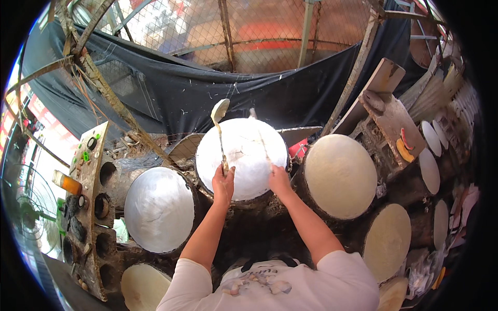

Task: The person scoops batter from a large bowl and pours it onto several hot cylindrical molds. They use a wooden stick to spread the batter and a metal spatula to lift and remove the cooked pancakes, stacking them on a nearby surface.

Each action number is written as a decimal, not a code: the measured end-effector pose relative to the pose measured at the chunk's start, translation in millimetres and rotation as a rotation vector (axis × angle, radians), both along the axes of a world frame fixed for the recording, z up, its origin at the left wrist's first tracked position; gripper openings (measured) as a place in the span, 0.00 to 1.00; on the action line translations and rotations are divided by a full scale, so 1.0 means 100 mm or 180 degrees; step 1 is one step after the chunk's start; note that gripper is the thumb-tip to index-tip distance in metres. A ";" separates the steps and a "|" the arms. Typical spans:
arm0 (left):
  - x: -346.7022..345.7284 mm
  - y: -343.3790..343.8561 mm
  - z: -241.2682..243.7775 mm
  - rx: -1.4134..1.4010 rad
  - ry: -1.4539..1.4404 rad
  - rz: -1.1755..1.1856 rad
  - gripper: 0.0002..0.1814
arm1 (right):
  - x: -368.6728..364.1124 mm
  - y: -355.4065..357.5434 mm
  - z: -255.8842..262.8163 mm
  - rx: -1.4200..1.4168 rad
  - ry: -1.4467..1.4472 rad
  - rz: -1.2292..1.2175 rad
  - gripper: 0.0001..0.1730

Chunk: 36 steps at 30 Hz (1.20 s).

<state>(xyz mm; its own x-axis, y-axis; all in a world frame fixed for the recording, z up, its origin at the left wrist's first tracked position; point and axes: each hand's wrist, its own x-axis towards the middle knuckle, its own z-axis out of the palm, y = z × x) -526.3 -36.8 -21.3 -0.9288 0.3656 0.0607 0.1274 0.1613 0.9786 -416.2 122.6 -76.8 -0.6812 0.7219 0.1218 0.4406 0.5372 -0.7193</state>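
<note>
My left hand (223,187) grips the handle of a ladle (220,112), whose pale-coated bowl points away from me past the far rim. Below it lies a round griddle (241,155) with a bright white surface and a few darker marks near its middle. Over the right side of this griddle, my right hand (279,180) is closed around a thin stick-like tool (264,145). That tool is blurred; a short pale piece (253,113) shows at its far end, beyond the rim. Whether either tool touches the white surface, I cannot tell.
A shiny griddle (159,210) stands left, and cream-coated ones (341,177) (388,243) curve around to the right. A board (91,194) at far left bears a jar of amber liquid (68,182). Black sheeting (241,95) hangs behind. Another board (397,124) leans at right.
</note>
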 end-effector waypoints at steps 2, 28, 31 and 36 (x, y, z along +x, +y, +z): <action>0.11 -0.05 0.17 0.0368 -0.0545 0.0036 0.17 | 0.05 0.08 -0.06 0.0025 -0.0013 -0.0250 0.14; 0.11 -0.58 0.17 0.0594 -0.1084 0.0286 0.18 | -0.46 -0.10 0.15 -0.0033 -0.0703 0.0005 0.19; 0.15 -0.61 0.18 0.0452 -0.1128 0.0314 0.18 | -0.51 -0.05 0.16 -0.0017 -0.0881 0.0139 0.18; 0.14 -0.56 0.16 0.0410 -0.1192 0.0379 0.18 | -0.53 -0.40 0.02 -0.0076 -0.0501 0.0680 0.18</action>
<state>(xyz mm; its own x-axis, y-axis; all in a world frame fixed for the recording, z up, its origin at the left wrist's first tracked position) -512.5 -92.9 -5.3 -0.9307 0.2658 -0.2512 -0.2534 0.0265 0.9670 -468.9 82.8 -75.0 -0.8277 0.5610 -0.0128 0.4263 0.6138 -0.6644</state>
